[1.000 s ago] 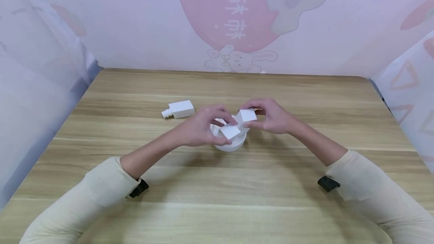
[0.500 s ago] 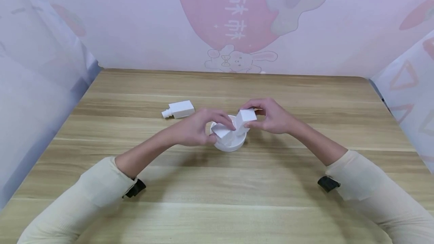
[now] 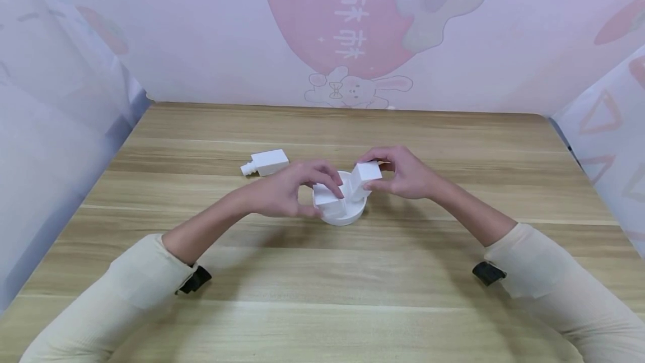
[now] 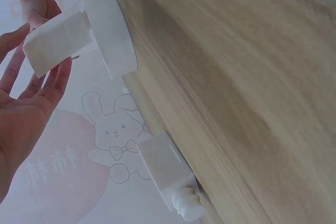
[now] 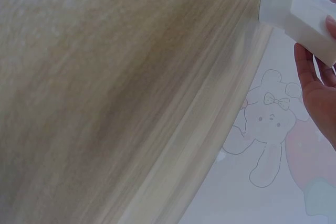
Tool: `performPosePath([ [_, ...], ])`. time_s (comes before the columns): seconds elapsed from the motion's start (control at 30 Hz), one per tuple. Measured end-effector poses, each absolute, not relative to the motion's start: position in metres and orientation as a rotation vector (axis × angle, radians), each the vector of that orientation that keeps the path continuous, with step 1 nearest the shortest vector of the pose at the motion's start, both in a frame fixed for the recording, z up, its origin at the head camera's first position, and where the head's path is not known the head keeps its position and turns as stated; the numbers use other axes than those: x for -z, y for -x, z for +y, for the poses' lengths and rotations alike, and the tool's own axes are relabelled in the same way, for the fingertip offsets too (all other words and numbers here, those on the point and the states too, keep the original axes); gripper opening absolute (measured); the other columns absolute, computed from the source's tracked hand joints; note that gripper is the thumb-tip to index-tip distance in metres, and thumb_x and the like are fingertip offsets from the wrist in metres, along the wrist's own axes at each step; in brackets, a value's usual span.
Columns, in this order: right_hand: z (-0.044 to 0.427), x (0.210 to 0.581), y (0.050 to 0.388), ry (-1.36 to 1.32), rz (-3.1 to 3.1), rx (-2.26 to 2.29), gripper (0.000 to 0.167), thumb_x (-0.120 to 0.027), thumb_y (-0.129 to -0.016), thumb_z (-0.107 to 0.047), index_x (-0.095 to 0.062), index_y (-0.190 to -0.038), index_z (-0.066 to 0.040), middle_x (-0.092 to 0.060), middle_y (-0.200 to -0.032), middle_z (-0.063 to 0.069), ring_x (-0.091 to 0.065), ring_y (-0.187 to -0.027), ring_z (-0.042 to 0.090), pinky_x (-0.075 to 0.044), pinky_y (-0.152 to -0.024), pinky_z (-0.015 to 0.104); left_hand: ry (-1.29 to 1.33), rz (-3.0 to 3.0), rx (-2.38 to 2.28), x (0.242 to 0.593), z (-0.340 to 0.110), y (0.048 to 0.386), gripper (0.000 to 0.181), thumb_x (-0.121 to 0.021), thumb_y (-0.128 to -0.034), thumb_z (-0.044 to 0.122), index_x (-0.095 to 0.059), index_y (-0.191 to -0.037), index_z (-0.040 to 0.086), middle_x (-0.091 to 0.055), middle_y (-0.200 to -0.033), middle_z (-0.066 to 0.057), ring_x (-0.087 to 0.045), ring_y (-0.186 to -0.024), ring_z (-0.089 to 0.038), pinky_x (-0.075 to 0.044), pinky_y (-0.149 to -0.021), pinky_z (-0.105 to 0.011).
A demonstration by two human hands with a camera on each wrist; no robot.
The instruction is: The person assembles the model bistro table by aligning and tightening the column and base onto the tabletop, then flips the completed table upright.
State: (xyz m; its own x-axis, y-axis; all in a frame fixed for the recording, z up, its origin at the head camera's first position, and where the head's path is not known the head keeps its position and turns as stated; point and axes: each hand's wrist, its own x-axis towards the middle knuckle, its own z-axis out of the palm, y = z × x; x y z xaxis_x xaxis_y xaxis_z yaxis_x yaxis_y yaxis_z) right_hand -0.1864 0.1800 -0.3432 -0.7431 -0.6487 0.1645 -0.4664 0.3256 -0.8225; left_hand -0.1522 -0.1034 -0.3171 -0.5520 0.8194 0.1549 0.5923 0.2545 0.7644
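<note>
Head view, left block: a plain white, square-sided block (image 3: 326,192) is in the left part of a round white dish (image 3: 345,219); its lower end blurs white on white into the dish.
Head view, left grip: the left hand (image 3: 287,186) pinches that block between thumb and fingers, its farther fingers partly hidden.
Head view, right block: a second white, square-sided block (image 3: 365,173) leans at the dish's right side, its lower end hard to make out.
Head view, right grip: the right hand (image 3: 405,175) pinches this block between thumb and fingers.
Head view, bottle: a white, square-sided bottle with a narrow ridged neck (image 3: 269,162) lies on the pale wood-grain counter (image 3: 332,279), beyond the left hand.
Head view, sleeves: both beige sleeves (image 3: 146,273) run out at the lower edge.
Head view, change: against half a second ago, the left block is slightly farther left and its top more level; right hand, right block and bottle stay put.
Left wrist view, cut off: the left hand runs off the left edge; the right block cannot be told apart.
Right wrist view, cut off: right hand, right block and dish all leave the frame.
</note>
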Motion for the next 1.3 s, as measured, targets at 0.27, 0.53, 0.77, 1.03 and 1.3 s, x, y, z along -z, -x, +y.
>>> performPosePath([
  [0.27, 0.18, 0.343, 0.186, 1.021, 2.401, 1.376, 0.035, -0.083, -0.083, 0.005, -0.07, -0.115, 0.009, -0.072, -0.11, 0.017, -0.064, -0.099, 0.026, -0.06, -0.089, 0.038, -1.187, 2.267, -1.29, 0.318, -0.105, 0.154, 0.046, -0.081, -0.0799, -0.009, -0.067, -0.124, -0.009, -0.068, -0.121, -0.015, -0.064, -0.113, -0.029, -0.058, -0.099, -0.038],
  [0.53, 0.18, 0.342, 0.186, 1.028, 2.383, 1.387, 0.034, -0.082, -0.082, 0.006, -0.07, -0.114, 0.009, -0.072, -0.108, 0.017, -0.064, -0.098, 0.026, -0.061, -0.09, 0.04, -1.209, 2.332, -1.189, 0.32, -0.103, 0.157, 0.044, -0.071, -0.0799, -0.008, -0.072, -0.123, 0.002, -0.069, -0.124, -0.01, -0.063, -0.115, -0.026, -0.055, -0.101, -0.044],
  [0.77, 0.18, 0.342, 0.186, 1.028, 2.374, 1.391, 0.033, -0.082, -0.083, 0.005, -0.07, -0.114, 0.009, -0.072, -0.108, 0.016, -0.064, -0.098, 0.026, -0.06, -0.09, 0.041, -1.232, 2.336, -1.193, 0.323, -0.098, 0.158, 0.045, -0.062, -0.0798, -0.014, -0.073, -0.12, 0.004, -0.064, -0.129, -0.014, -0.06, -0.118, -0.03, -0.052, -0.098, -0.044],
  [1.03, 0.181, 0.343, 0.187, 1.037, 2.376, 1.385, 0.034, -0.082, -0.083, 0.005, -0.07, -0.115, 0.009, -0.072, -0.109, 0.016, -0.064, -0.099, 0.025, -0.06, -0.091, 0.04, -1.198, 2.321, -1.22, 0.324, -0.095, 0.158, 0.054, -0.068, -0.0799, -0.011, -0.063, -0.133, -0.003, -0.063, -0.13, -0.017, -0.059, -0.117, -0.03, -0.055, -0.097, -0.046],
  [1.3, 0.181, 0.343, 0.186, 1.027, 2.385, 1.384, 0.035, -0.082, -0.083, 0.006, -0.07, -0.116, 0.01, -0.072, -0.109, 0.018, -0.064, -0.099, 0.026, -0.06, -0.09, 0.042, -0.982, 2.45, -1.254, 0.321, -0.094, 0.158, 0.051, -0.085, -0.0809, 0.008, -0.063, -0.125, -0.003, -0.068, -0.122, -0.012, -0.062, -0.112, -0.028, -0.056, -0.094, -0.053],
])
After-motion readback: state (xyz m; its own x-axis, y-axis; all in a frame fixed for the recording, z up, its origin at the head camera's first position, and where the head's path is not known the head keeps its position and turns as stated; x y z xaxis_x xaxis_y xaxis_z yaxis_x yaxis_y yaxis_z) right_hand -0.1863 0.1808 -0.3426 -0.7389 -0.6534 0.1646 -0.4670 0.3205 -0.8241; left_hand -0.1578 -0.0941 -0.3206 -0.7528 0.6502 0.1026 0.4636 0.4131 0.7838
